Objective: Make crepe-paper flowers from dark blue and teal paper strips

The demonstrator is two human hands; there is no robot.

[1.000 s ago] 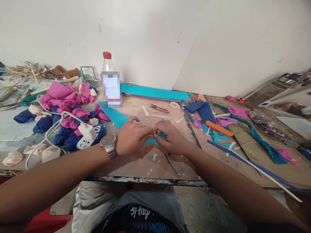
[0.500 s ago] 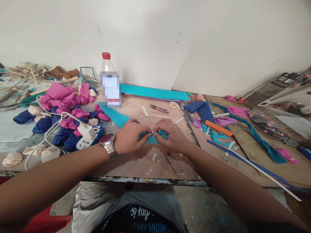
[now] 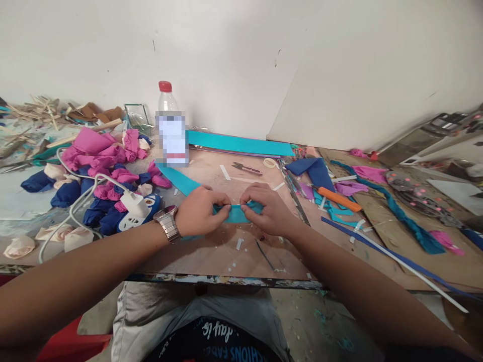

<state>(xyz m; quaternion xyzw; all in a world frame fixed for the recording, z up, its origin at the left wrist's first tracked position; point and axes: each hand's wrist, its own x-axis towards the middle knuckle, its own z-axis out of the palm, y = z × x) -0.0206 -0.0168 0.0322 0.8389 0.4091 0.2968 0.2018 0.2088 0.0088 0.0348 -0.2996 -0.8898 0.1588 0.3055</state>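
Note:
Both hands pinch the upper edge of a turquoise strip (image 3: 237, 214), which looks like crepe paper or cloth. My left hand (image 3: 199, 211), with a metal watch on the wrist, is closed on it just left of the middle. A short gap away, my right hand (image 3: 266, 210) grips the same edge between thumb and fingers. The strip's long tail runs behind my left hand toward the phone at the back left. Beyond the hands lie small thread snips (image 3: 247, 168) and a roll of tape (image 3: 269, 162).
Pink, navy and cream fabric-like flowers (image 3: 101, 156) crowd the left, beside a power strip (image 3: 136, 219) with a white cable. A blurred phone (image 3: 173, 141) leans on a red-capped bottle (image 3: 165, 95). An orange cutter (image 3: 338, 199), strips and a white stick (image 3: 415, 271) lie right.
My hands have moved slightly apart along the turquoise strip, so more of it shows between them. The tail at the left has shifted a little.

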